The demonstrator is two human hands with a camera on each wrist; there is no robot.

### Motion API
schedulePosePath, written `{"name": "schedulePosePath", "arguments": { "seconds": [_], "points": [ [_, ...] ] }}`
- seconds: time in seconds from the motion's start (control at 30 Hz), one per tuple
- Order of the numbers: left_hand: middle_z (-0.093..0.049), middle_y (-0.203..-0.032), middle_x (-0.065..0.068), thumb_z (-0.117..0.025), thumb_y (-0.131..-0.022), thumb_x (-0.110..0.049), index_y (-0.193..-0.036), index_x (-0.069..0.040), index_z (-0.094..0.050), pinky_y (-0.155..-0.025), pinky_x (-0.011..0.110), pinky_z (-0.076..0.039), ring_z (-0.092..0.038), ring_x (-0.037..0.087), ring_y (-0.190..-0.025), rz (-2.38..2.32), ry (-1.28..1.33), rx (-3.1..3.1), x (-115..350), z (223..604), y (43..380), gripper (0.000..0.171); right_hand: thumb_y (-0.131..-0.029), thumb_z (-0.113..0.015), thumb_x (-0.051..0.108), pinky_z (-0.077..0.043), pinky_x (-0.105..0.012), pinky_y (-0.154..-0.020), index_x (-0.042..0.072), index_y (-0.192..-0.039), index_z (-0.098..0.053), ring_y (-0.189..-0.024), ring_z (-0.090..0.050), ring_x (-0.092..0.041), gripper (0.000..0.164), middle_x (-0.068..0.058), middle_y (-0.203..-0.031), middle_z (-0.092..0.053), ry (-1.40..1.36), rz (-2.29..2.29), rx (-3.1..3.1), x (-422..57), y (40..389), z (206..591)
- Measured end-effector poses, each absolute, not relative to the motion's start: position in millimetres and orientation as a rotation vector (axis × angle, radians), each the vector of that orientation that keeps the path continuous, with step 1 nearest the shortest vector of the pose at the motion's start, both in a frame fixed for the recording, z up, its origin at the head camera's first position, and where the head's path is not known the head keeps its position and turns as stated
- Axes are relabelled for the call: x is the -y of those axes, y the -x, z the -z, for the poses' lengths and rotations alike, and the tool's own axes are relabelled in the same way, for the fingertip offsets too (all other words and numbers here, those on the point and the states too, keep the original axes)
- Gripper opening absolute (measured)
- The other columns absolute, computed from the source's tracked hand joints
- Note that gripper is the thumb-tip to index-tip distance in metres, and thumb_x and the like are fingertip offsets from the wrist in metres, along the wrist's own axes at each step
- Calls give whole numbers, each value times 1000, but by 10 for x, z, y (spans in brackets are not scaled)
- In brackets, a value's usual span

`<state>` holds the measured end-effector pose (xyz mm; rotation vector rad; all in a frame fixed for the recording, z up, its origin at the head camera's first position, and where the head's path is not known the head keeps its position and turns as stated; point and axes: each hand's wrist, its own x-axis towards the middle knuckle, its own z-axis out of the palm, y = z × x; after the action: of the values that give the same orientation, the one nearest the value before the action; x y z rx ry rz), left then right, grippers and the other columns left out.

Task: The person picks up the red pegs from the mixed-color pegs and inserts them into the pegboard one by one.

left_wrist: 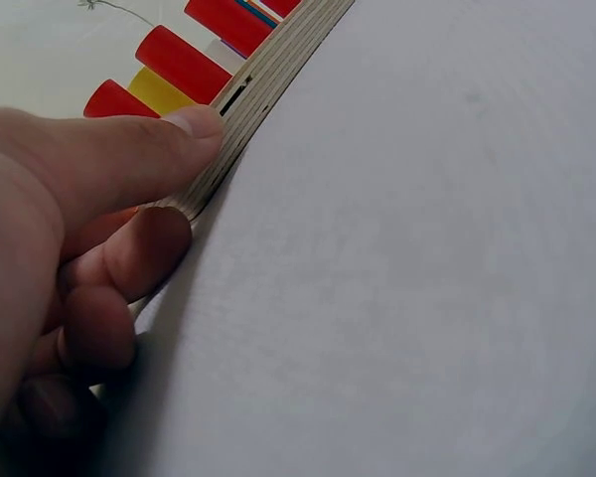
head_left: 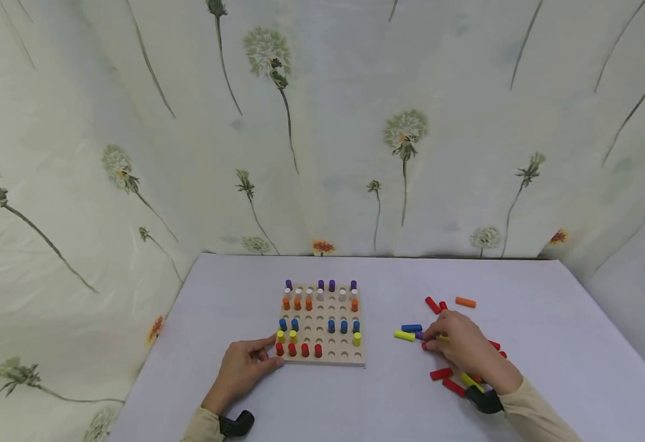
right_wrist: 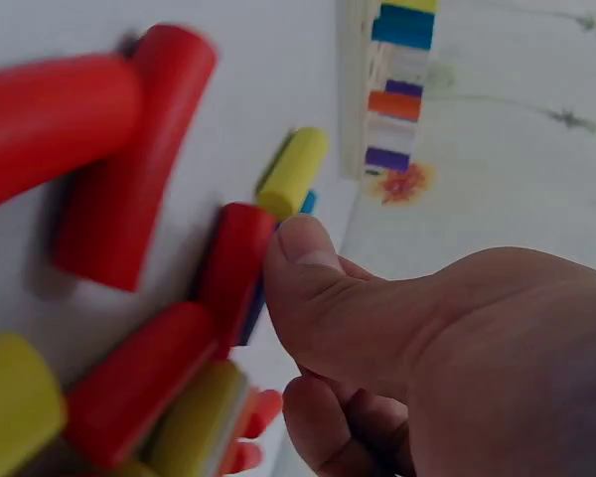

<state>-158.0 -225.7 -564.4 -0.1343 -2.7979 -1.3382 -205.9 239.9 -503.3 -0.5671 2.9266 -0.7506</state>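
Note:
A wooden pegboard (head_left: pixel 322 362) stands on the table with rows of coloured pegs upright in its holes: purple at the back, then white, orange, blue, yellow, and red in front. My left hand (head_left: pixel 243 367) grips its front left corner, thumb on the front edge and fingers round the left side. To the right, my right hand (head_left: pixel 457 341) reaches down among loose pegs, its thumb tip right at the end of a red peg (right_wrist: pixel 236 260). A purple peg (head_left: pixel 419 336) lies by those fingertips; I cannot tell whether they pinch a peg.
A yellow peg (head_left: pixel 404 336) and a blue peg (head_left: pixel 411 328) lie left of the right hand. Behind it are an orange peg (head_left: pixel 465 302) and red ones. Several red and yellow pegs lie under the right wrist. A flower-patterned cloth (head_left: pixel 344 123) hangs behind the table.

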Motion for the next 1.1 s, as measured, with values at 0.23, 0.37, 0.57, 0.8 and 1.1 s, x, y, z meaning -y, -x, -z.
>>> {"name": "schedulePosePath", "arguments": {
  "seconds": [0.23,0.37,0.57,0.8,1.1],
  "points": [
    [-65,-74,-11,-90,-84,-32,-128,-11,-78,-55,21,-36,-50,5,-60,1352,128,2804,2254,5656,1581,50,-86,-89,14,-49,-27,-74,22,-93,-83,-90,-56,-14,12,6,-91,-66,518,745,-2915,-2477,2067,5186],
    [-65,-74,-11,-91,-84,-32,-128,-11,-78,-55,21,-36,-50,5,-60,1342,122,2798,2254,5664,1578,50,-83,-91,15,-50,-26,-73,23,-92,-82,-91,-57,-15,15,7,-88,-66,473,728,-2937,-2445,2040,5196],
    [-64,-74,-10,-91,-84,-32,-127,-11,-78,-55,21,-35,-50,6,-61,1347,118,2788,2260,5657,1580,50,-81,-93,18,-48,-26,-69,22,-86,-78,-94,-52,-19,17,9,-84,-63,460,685,-2956,-2394,2010,5201],
    [-64,-74,-9,-91,-84,-33,-128,-12,-78,-55,22,-35,-50,7,-62,1379,105,2787,2252,5663,1569,50,-87,-88,15,-48,-26,-72,20,-94,-75,-95,-52,-18,15,8,-87,-66,473,756,-2897,-2345,1982,5119],
    [-64,-73,-10,-91,-84,-32,-127,-12,-78,-55,21,-34,-49,6,-61,1362,112,2791,2259,5652,1585,50,-101,-72,12,-53,-22,-79,16,-130,-68,-99,-59,-15,30,3,-113,-71,593,1003,-2812,-2070,1875,4896]
  ]
}}
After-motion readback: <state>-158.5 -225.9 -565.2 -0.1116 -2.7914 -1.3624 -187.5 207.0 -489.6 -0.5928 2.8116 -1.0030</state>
